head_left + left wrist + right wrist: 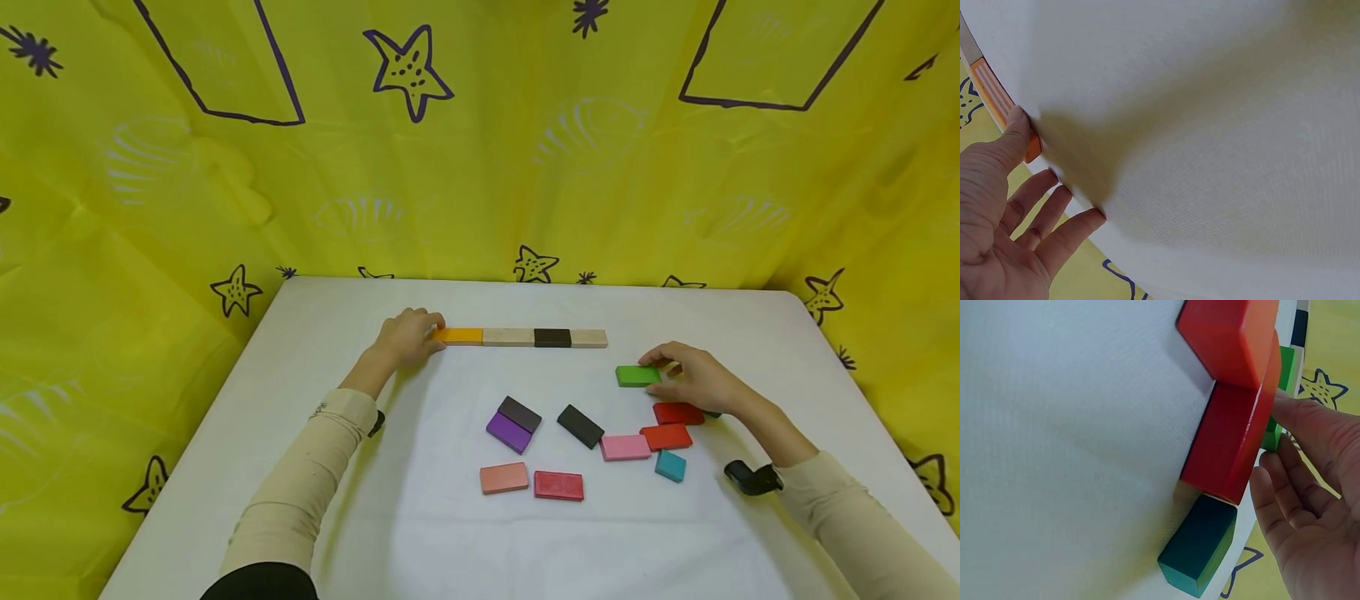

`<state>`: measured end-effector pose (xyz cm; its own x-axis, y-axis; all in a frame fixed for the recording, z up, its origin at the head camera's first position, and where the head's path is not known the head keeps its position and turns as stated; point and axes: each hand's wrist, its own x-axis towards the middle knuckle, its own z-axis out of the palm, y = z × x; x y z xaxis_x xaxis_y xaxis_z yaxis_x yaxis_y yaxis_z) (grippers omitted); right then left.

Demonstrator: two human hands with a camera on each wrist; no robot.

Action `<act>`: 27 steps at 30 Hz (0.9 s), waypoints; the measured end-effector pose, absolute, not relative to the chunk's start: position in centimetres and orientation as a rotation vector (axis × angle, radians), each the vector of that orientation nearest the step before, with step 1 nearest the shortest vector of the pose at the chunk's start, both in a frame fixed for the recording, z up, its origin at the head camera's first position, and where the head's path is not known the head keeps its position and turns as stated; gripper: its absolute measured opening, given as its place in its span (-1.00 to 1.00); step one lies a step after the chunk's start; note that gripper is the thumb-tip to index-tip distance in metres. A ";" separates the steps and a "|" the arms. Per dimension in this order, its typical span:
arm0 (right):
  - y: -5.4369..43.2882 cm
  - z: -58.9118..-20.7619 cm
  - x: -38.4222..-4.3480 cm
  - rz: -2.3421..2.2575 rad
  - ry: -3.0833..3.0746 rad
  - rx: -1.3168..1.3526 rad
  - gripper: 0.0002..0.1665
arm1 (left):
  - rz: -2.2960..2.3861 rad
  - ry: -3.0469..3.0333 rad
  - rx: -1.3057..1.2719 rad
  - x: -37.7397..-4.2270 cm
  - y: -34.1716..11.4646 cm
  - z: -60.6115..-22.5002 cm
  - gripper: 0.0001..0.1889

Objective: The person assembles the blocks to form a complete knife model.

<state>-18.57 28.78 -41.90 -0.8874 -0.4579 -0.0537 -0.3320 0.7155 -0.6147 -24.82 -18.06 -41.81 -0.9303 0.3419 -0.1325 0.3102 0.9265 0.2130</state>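
My left hand pinches the left end of an orange block between thumb and index finger. In the left wrist view, white stripes run along this block, and the other fingers spread loosely. The orange block heads a straight row with a pale wooden block, a dark brown block and another pale block. At the right, my right hand has thumb and index finger on opposite sides of a light green block. Red blocks partly cover that block in the right wrist view.
Near the right hand lie two red blocks, a pink block, a teal block and a partly hidden dark green block. Further left are black, purple, salmon and crimson blocks. A yellow patterned cloth hangs behind the white table.
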 end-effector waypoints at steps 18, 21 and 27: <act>28.8 -42.0 -18.9 -0.912 2.673 -0.617 -0.55 | 0.286 2.921 0.504 -24.8 -18.0 -41.8 -0.66; 28.8 -42.0 -19.0 -0.903 2.679 -0.638 -0.56 | 0.293 2.918 0.498 -24.7 -18.0 -41.7 -0.67; 28.6 -41.8 -19.5 -0.907 2.704 -0.652 -0.56 | 0.288 2.918 0.498 -24.8 -18.1 -41.8 -0.66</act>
<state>-19.53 28.61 -41.81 -0.8785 -0.4737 -0.0614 -0.3410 0.7119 -0.6140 -24.75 -18.12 -41.79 -0.9305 0.3422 -0.1311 0.3099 0.9257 0.2168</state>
